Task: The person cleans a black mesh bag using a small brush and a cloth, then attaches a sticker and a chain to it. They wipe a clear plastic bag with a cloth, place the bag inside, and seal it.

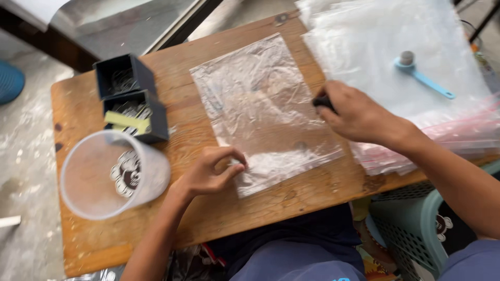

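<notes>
The clear plastic bag (263,109) lies flat in the middle of the wooden table (192,224), crinkled and slightly askew, and we see it reach from the far edge almost to the near one. To its right we find a stack of plastic bags (396,47), with a blue-handled tool (424,75) resting on top of it. Near the left edge stands a translucent plastic cup (112,174), tipped toward us, and just beyond it two black boxes (130,99) that hold metal clips. Our right hand (359,114) rests at the bag's right edge, closed around a small dark object (322,101) that we cannot identify. Our left hand (213,169) pinches the bag's near left corner between thumb and fingertips.
</notes>
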